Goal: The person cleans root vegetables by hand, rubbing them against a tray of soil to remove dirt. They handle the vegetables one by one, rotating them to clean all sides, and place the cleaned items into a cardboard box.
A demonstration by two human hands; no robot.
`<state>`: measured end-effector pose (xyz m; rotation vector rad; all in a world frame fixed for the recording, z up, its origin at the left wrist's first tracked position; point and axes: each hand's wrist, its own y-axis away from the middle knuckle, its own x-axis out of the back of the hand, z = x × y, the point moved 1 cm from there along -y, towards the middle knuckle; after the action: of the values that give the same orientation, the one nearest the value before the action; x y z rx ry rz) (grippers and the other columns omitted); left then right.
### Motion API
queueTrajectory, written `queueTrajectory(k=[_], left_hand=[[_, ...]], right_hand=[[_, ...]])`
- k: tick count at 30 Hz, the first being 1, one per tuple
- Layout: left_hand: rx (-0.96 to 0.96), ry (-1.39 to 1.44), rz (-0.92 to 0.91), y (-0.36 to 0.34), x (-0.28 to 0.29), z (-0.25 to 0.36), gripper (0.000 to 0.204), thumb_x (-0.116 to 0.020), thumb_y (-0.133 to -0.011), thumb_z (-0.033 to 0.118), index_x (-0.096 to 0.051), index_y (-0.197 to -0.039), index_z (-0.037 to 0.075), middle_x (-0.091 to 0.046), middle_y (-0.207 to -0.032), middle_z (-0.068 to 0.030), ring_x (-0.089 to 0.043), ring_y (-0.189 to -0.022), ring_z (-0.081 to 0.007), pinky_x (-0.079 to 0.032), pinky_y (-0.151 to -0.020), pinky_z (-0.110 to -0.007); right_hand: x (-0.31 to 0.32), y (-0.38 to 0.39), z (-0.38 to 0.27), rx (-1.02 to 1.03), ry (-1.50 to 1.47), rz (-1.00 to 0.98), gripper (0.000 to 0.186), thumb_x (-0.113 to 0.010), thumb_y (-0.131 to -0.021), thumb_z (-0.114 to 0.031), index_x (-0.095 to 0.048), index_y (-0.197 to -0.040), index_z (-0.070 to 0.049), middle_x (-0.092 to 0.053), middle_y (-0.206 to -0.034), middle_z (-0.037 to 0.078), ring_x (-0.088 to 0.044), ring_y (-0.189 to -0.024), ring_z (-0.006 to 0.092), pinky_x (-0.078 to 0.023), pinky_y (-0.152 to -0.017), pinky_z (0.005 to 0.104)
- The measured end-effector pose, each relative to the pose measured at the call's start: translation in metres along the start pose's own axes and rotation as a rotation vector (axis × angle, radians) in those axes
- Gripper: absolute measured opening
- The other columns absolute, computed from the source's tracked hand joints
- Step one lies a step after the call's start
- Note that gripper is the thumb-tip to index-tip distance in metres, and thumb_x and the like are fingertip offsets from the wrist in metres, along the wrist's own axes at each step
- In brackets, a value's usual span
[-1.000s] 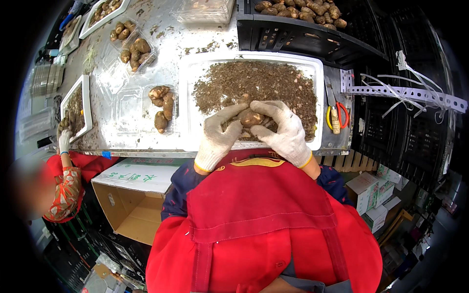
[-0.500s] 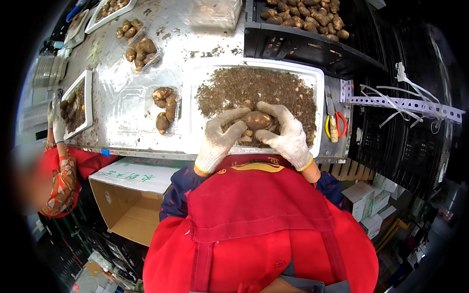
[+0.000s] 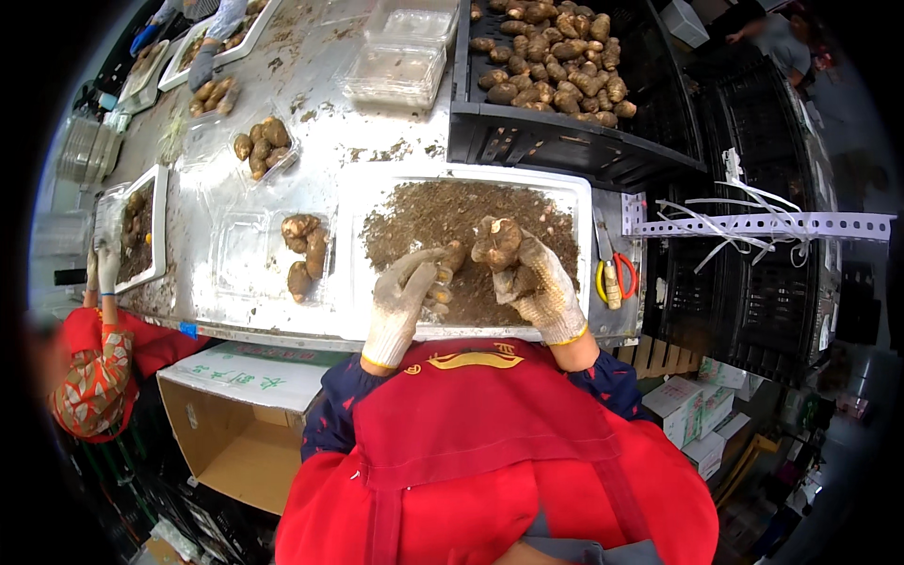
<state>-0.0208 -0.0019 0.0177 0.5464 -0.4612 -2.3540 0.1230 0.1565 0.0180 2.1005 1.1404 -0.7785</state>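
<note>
Over a white foam tray (image 3: 586, 235) strewn with brown soil and peelings, both gloved hands are raised. My right hand (image 3: 548, 294) is closed round a knobbly brown taro (image 3: 497, 242), its pale cut patch showing. In my left hand (image 3: 399, 303) a smaller taro (image 3: 454, 254) is pinched between curled fingers, partly hidden by them. To the left, a clear plastic box (image 3: 243, 259) lies with its lid side flat, and several taros (image 3: 306, 252) sit in its right half.
A black crate (image 3: 574, 141) heaped with taros stands behind the tray. Red-and-yellow-handled scissors (image 3: 622, 275) lie to its right. Stacked clear boxes (image 3: 394, 73) and a filled box (image 3: 264, 146) are further back. A co-worker's gloved hands (image 3: 105, 264) are at another tray on the left.
My hands have drawn apart. The right hand now lifts a taro with its cut patch showing, and the left holds a smaller one. Another person's arm has appeared at the far left.
</note>
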Motion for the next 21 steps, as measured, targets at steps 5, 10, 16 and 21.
queueTrajectory(k=[5,10,16,21], left_hand=[[0.016,-0.006,-0.042,0.001,0.0,-0.004,0.037,-0.054,-0.103,0.024,-0.06,-0.128,-0.002,-0.068,-0.102,-0.01,-0.064,-0.076,-0.0119,-0.056,-0.062,-0.024],[0.028,-0.018,-0.041,0.004,-0.004,-0.004,0.037,-0.055,-0.1,0.018,-0.058,-0.129,-0.005,-0.068,-0.101,-0.0133,-0.064,-0.073,-0.0129,-0.056,-0.063,-0.026],[0.051,-0.037,-0.047,0.004,-0.005,-0.005,0.038,-0.055,-0.1,0.017,-0.057,-0.13,-0.006,-0.068,-0.1,-0.0124,-0.064,-0.075,-0.0135,-0.056,-0.064,-0.026],[0.082,-0.023,-0.08,0.001,-0.003,-0.009,0.038,-0.056,-0.099,0.018,-0.057,-0.129,-0.006,-0.067,-0.1,-0.0127,-0.063,-0.075,-0.0137,-0.056,-0.065,-0.027]], right_hand=[[0.004,-0.005,0.005,-0.111,-0.307,0.071,0.068,-0.052,-0.1,-0.052,-0.042,-0.146,-0.003,-0.062,-0.123,0.021,-0.068,-0.078,0.0195,-0.052,-0.054,0.0238],[0.016,-0.005,0.009,-0.192,-0.483,0.094,0.068,-0.053,-0.097,-0.058,-0.042,-0.147,-0.014,-0.057,-0.13,0.027,-0.066,-0.068,0.0241,-0.052,-0.05,0.0287],[0.004,-0.007,0.004,-0.113,-0.414,-0.048,0.071,-0.043,-0.102,-0.058,-0.048,-0.137,0.004,-0.064,-0.12,0.023,-0.07,-0.088,0.0226,-0.052,-0.048,0.0216],[0.005,-0.004,-0.001,-0.242,-0.307,0.009,0.055,-0.051,-0.101,-0.048,-0.057,-0.124,0.001,-0.068,-0.107,0.019,-0.069,-0.079,0.0185,-0.051,-0.049,0.0216]])
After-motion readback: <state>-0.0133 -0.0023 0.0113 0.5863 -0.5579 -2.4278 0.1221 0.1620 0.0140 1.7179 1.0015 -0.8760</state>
